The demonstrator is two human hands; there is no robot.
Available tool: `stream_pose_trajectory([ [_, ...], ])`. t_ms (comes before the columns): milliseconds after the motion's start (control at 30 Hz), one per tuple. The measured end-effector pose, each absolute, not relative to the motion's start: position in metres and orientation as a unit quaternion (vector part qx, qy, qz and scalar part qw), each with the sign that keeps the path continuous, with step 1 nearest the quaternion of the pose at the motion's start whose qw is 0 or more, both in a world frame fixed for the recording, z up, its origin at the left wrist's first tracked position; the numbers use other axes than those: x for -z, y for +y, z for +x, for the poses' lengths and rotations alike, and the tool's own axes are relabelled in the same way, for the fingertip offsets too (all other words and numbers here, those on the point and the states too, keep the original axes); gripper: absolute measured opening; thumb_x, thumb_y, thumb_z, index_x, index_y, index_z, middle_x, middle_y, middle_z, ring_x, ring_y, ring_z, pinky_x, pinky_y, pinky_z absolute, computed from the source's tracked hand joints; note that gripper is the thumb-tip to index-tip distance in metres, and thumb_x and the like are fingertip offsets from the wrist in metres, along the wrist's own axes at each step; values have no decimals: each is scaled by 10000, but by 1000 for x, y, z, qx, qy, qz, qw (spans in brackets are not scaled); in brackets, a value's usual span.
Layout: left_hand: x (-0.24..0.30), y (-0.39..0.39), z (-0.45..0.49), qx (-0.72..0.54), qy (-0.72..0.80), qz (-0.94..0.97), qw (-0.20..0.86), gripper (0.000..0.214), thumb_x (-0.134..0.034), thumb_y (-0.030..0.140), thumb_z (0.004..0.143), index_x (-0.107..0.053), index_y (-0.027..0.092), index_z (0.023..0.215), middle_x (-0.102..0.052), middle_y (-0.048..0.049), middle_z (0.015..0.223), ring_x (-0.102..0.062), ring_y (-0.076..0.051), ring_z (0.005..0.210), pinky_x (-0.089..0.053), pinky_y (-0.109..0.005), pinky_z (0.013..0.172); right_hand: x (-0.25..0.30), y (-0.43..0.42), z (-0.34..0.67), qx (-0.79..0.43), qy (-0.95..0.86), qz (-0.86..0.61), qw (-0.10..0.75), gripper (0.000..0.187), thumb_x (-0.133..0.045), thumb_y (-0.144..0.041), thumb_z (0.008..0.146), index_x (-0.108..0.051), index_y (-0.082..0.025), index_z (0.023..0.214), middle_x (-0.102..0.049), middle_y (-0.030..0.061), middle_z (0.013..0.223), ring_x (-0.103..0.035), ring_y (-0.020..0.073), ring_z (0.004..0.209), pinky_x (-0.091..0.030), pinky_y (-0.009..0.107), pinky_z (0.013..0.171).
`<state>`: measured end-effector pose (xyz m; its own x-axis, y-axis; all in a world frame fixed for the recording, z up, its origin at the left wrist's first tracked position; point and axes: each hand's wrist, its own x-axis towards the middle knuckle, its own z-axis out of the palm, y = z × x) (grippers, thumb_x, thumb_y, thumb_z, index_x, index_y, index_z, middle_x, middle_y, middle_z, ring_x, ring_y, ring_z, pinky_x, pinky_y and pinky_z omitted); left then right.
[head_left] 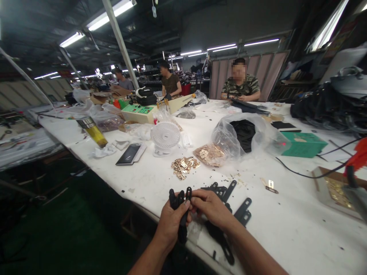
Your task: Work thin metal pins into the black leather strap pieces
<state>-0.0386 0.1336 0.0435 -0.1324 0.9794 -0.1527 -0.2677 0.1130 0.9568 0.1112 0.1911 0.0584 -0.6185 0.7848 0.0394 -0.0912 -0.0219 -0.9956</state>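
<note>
In my left hand (169,223) a bunch of black straps (172,199) is held upright, the fingers wrapped round them at the table's front edge. One strap with a slotted end stands up by the left thumb. My right hand (212,206) is closed, its thumb and fingertips pinched at that strap's upper part; any small piece between them is hidden. More black straps (243,211) lie loosely piled under and beside my right forearm. Beyond my hands is a heap of gold metal plates (184,167), with a clear bag of similar plates (210,153) next to it.
A white fan (165,135), phone (129,154) and tilted bottle (93,131) stand or lie at left. A plastic bag with black pieces (243,133), a green box (304,144), a cable and a cardboard box (323,187) are at right. A co-worker (241,86) sits across the table.
</note>
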Motion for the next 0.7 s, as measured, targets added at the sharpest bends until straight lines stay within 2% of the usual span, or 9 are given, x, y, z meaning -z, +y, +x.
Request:
stream_pose_trajectory([
  [167,-44,133,-41,-541,514,360,559,314,-688,423,836,-604,125,789,-582,-5,511,-462,-86,429,-358,-193,431,-60,193,115,-659,-606,-297,330,175,-599,-300,887,-713,-168,880,-666,9,730,-591,142,666,-443,229,600],
  [367,-43,133,-46,-521,516,341,588,351,-697,455,818,-636,115,754,-569,-13,478,-452,-84,399,-334,-191,418,-61,196,119,-662,-612,-293,318,160,-616,-299,880,-703,-165,895,-664,3,718,-568,129,629,-433,228,597],
  [700,-48,136,-54,-454,480,379,648,328,-722,423,799,-641,114,728,-557,-7,495,-454,-81,381,-322,-188,394,-59,201,126,-649,-637,-298,290,108,-608,-226,826,-672,-152,780,-653,0,687,-547,122,627,-409,220,604],
])
